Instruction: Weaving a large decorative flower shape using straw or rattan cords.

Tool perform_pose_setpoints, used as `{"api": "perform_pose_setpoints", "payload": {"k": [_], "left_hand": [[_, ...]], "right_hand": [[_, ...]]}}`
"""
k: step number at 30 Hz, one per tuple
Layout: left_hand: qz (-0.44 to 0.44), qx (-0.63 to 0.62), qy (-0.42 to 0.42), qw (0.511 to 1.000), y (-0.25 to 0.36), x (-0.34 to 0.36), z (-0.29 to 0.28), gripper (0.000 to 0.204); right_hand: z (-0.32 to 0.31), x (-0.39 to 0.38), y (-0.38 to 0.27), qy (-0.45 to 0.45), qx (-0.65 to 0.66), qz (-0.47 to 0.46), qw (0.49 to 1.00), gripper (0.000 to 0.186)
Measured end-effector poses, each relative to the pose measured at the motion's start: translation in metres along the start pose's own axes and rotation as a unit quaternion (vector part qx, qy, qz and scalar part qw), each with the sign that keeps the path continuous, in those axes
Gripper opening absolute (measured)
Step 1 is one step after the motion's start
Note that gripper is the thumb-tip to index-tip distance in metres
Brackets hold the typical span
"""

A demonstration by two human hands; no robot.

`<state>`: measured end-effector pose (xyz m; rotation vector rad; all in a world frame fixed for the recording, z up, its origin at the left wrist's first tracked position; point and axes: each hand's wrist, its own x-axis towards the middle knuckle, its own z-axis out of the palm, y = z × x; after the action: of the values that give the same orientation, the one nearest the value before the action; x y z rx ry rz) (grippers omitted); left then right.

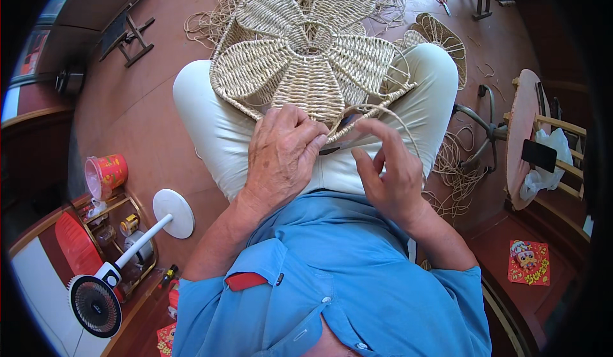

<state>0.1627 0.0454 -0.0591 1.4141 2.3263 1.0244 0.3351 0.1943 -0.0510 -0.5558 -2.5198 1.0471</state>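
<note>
Head view: left hand (pixel 281 151) closed on the woven piece (pixel 306 90) just ahead; right hand (pixel 392 179) half open, cord (pixel 407 129) looping beside it, any hold unclear.

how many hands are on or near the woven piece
2. The left hand grips the near edge of the woven piece; the right hand is to its right, raised beside that edge. No other hands show.
</note>
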Motion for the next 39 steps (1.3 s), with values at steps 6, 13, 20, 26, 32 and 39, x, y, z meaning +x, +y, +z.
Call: {"api": "perform_pose_setpoints", "payload": {"k": [6, 13, 20, 26, 32, 39], "left_hand": [[-0.017, -0.006, 0.005, 1.0, -0.002, -0.016, 0.022, 0.016], [-0.027, 0.001, 0.008, 1.0, -0.007, -0.018, 0.034, 0.018], [-0.017, -0.003, 0.016, 1.0, -0.007, -0.021, 0.029, 0.019], [-0.011, -0.006, 0.028, 1.0, -0.01, -0.02, 0.027, 0.019], [-0.01, -0.023, 0.016, 1.0, -0.014, -0.02, 0.025, 0.017], [-0.006, -0.005, 0.016, 1.0, -0.011, -0.021, 0.024, 0.016]], "right_hand": [[0.02, 0.025, 0.02, -0.068, 0.049, 0.041, 0.996, 0.065], [0.025, 0.039, 0.026, -0.175, 0.23, 0.232, 0.929, 0.076], [0.038, 0.04, 0.03, -0.122, 0.131, 0.065, 0.982, 0.083], [0.027, 0.042, 0.027, -0.205, 0.116, 0.127, 0.963, 0.087], [0.037, 0.039, 0.005, -0.129, 0.091, 0.184, 0.97, 0.094], [0.055, 0.027, -0.001, -0.009, 0.03, 0.164, 0.986, 0.093]]}}
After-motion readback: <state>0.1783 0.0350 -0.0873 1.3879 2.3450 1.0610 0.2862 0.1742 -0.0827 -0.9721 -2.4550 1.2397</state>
